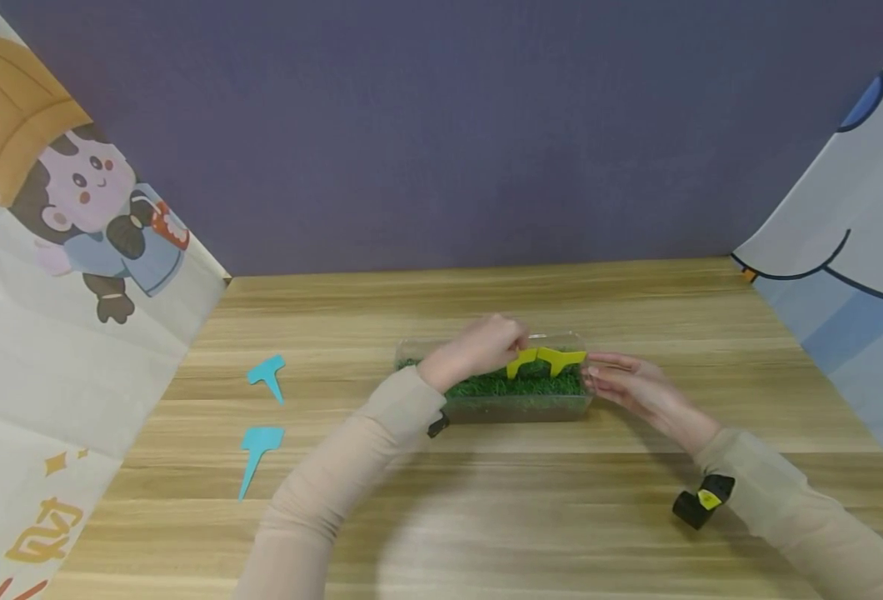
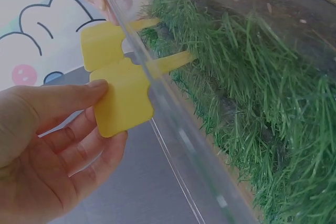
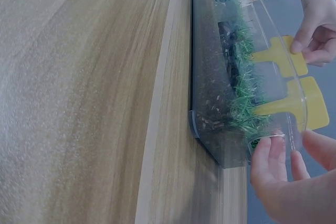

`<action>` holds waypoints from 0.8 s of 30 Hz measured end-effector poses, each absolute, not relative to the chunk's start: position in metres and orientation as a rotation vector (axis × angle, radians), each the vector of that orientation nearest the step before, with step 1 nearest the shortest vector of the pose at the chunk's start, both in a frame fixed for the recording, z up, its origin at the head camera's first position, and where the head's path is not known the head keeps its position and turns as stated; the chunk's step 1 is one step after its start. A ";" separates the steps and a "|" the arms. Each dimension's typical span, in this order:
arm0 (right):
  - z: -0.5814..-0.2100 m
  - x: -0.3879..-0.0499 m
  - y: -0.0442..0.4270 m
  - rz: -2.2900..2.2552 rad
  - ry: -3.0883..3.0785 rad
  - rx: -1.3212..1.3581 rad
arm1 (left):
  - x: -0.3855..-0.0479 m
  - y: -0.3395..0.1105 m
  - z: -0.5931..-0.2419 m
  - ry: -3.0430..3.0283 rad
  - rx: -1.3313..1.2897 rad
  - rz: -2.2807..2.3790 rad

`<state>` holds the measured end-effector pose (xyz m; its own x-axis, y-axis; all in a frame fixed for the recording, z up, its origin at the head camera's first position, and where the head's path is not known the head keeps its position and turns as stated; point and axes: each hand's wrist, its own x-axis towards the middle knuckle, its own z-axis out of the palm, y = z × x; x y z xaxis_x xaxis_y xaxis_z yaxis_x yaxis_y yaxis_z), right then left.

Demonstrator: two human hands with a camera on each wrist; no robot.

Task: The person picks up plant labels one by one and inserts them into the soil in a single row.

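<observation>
The left yellow T-shaped plant label (image 1: 522, 362) stands in the clear plastic planter (image 1: 516, 408), its stem reaching down into the green artificial grass (image 1: 486, 386). The person's left hand (image 1: 482, 343) pinches the head of this label between thumb and bent fingers. Just beside it, toward the planter's right end, stands the right yellow T-shaped plant label (image 1: 561, 358), its stem also down in the grass. The right hand (image 1: 640, 392) is at that end of the planter, fingers spread and lightly bent; whether they press on the wall cannot be told.

The planter rests on a wood-grain tabletop (image 1: 524, 517). Well apart from it, on the left, lie two blue T-shaped plant labels (image 1: 259, 454), one nearer the person than the other. Each beige sleeve (image 1: 321, 492) carries a black wrist camera (image 1: 700, 502). A purple-grey panel (image 1: 449, 142) rises behind, with cartoon-printed sheets (image 1: 104, 192) at both sides.
</observation>
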<state>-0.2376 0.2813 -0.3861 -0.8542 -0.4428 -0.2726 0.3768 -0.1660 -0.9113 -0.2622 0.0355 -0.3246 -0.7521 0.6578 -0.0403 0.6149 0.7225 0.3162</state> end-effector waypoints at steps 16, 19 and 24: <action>-0.387 -0.238 0.281 -2.084 1.557 -0.059 | -0.262 0.037 -0.325 2.770 1.001 0.437; -0.387 -0.238 0.281 -2.082 1.556 -0.059 | -0.262 0.037 -0.325 2.769 0.998 0.420; -0.387 -0.238 0.281 -2.087 1.549 -0.058 | -0.262 0.036 -0.324 2.743 0.974 0.425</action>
